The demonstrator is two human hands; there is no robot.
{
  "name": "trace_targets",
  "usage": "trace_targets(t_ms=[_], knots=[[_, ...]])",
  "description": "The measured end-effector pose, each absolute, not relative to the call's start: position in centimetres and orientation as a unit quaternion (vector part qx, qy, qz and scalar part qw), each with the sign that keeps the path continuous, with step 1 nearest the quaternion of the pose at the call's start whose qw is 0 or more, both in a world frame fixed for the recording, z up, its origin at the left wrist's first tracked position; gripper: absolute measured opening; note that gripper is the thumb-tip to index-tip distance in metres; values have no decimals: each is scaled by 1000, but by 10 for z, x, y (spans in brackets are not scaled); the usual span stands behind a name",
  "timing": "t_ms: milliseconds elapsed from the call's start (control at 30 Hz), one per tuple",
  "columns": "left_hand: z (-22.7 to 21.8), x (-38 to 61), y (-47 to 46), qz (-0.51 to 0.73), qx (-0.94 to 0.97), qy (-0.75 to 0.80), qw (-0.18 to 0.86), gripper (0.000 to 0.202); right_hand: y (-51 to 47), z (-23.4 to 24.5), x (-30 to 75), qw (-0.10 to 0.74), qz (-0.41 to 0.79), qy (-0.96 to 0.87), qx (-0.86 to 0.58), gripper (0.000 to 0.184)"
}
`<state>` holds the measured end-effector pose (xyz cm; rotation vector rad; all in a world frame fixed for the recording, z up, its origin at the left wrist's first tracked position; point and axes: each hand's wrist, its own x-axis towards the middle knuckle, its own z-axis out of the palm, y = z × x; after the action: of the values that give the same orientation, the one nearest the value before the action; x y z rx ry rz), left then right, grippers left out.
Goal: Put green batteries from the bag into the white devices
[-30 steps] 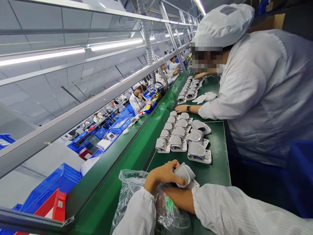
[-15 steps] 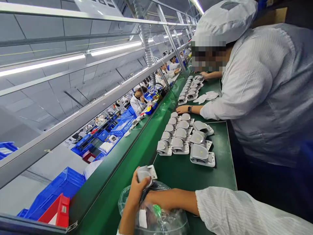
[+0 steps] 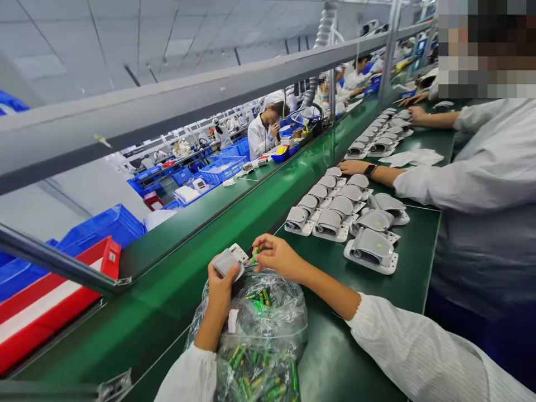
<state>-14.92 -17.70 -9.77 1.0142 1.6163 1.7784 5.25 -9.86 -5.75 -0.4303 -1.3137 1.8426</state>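
Observation:
My left hand [image 3: 220, 282] is closed around a white wrist blood pressure monitor [image 3: 230, 261] with a grey cuff, held up over the green bench. Just to its right, my right hand [image 3: 274, 257] pinches a green battery [image 3: 254, 254] by the monitor's edge; whether they touch I cannot tell. Below both hands lies a clear plastic bag [image 3: 288, 312], its top open. Inside it are several green batteries [image 3: 262, 296], and more show through the plastic lower down.
Rows of wrist monitors [image 3: 330, 215] stand on the green bench [image 3: 320, 340] to the right. Beyond them a co-worker's hand [image 3: 354, 166] rests near white sheets [image 3: 412, 158]. A metal rail [image 3: 167, 95] crosses above. Red bin [image 3: 109, 257] and blue crates [image 3: 100, 226] sit at left.
My right hand has come up out of the bag with a battery and is now beside the monitor. The view has turned, and the batteries in the bag are now visible.

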Motion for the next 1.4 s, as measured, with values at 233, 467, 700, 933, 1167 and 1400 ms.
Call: trace_targets(t_ms=[233,467,700,933,1167,1400], knots=[[-83,-134,-185,618,399,610,294,91,-105,-68,54,478,519,-678,-205,20],[-76,-127,-189,570,447,609,323,89,-102,-77,58,473,314,-801,-189,13],[-73,-124,-190,556,457,610,331,89,-100,-85,57,489,252,-811,-200,9],[-76,-123,-189,559,464,605,327,87,-104,-86,55,499,233,-811,-199,12],[-78,-123,-190,541,479,610,324,89,-106,-82,57,470,237,-822,-215,9],[-79,-124,-191,528,489,610,331,92,-105,-83,58,455,264,-822,-217,9]])
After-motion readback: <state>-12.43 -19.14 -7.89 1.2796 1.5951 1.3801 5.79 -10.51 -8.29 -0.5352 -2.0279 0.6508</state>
